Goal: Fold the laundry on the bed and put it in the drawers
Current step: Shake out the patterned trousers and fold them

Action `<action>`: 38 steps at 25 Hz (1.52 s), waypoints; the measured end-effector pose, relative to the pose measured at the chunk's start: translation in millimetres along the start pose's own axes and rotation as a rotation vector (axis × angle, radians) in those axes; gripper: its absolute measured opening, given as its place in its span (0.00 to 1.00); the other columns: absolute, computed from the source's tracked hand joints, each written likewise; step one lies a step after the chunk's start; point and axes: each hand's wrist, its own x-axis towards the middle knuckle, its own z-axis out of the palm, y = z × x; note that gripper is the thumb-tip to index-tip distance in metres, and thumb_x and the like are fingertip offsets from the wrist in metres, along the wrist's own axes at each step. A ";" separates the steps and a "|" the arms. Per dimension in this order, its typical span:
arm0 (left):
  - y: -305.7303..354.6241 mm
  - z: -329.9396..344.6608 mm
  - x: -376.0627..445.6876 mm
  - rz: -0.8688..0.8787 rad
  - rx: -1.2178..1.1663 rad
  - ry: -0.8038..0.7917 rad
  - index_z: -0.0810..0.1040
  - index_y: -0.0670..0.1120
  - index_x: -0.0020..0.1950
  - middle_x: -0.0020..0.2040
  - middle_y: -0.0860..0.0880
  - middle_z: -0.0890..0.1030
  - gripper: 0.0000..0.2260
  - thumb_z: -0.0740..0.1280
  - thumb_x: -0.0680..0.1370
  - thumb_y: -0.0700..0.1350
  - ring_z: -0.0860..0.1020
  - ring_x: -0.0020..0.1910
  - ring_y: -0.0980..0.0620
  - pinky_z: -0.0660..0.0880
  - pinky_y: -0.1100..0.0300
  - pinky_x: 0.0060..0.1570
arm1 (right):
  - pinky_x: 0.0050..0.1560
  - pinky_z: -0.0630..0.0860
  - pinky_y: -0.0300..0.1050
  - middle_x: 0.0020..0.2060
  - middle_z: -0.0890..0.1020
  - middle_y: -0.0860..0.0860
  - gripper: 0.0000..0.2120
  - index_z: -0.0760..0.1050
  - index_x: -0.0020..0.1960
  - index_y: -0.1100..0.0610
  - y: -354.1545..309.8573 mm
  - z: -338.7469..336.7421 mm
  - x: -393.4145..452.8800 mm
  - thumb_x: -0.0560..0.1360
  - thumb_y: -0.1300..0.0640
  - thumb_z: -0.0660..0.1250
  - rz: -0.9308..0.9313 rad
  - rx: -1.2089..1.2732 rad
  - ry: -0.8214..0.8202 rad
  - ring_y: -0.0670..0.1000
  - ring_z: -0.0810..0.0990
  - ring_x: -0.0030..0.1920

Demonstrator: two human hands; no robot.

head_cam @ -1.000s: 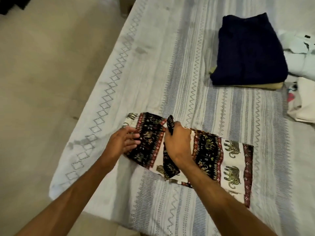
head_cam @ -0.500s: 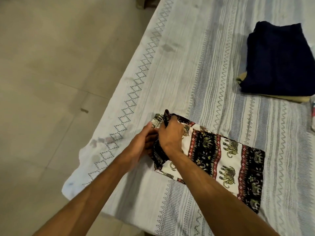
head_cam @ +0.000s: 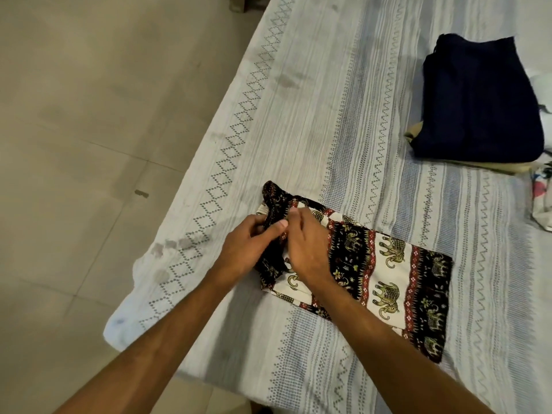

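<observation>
An elephant-print cloth (head_cam: 388,273) in black, cream and red lies flat near the bed's front-left corner. Its left end is bunched up and raised. My left hand (head_cam: 248,249) grips that bunched end from the left, thumb laid across the fabric. My right hand (head_cam: 304,243) presses on the cloth from the right, its fingertips pinching the same fold beside my left thumb. The part of the cloth under both hands is hidden.
The bed (head_cam: 343,115) carries a white and blue-grey striped sheet. A folded navy garment (head_cam: 478,100) sits on a tan one at the back right. More white and printed laundry (head_cam: 542,201) lies at the right edge. Tiled floor (head_cam: 89,130) is to the left.
The cloth's left end has been folded inward and gathered. Both hands have come together on that end. The view has shifted left, so the navy pile sits further right.
</observation>
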 end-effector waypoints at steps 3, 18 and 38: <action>-8.1 5.6 1.3 0.129 0.410 0.293 0.71 0.51 0.70 0.62 0.51 0.76 0.35 0.79 0.69 0.62 0.75 0.64 0.50 0.76 0.49 0.63 | 0.59 0.80 0.52 0.55 0.80 0.48 0.11 0.73 0.64 0.52 56.7 -50.8 -13.5 0.83 0.51 0.63 0.003 -0.253 0.170 0.47 0.79 0.53; 4.1 16.4 17.1 -0.168 0.402 0.162 0.80 0.52 0.66 0.59 0.48 0.85 0.35 0.81 0.63 0.65 0.82 0.59 0.43 0.77 0.44 0.64 | 0.60 0.82 0.58 0.48 0.89 0.52 0.18 0.84 0.58 0.55 227.8 -248.8 -43.1 0.72 0.49 0.79 0.582 0.407 -0.019 0.56 0.88 0.50; 56.4 251.7 -23.7 0.038 0.629 0.273 0.82 0.45 0.62 0.51 0.47 0.85 0.18 0.75 0.76 0.54 0.81 0.44 0.51 0.74 0.62 0.41 | 0.50 0.79 0.51 0.49 0.84 0.54 0.16 0.76 0.60 0.56 329.7 -439.3 -58.0 0.78 0.49 0.73 0.459 0.027 0.284 0.55 0.83 0.48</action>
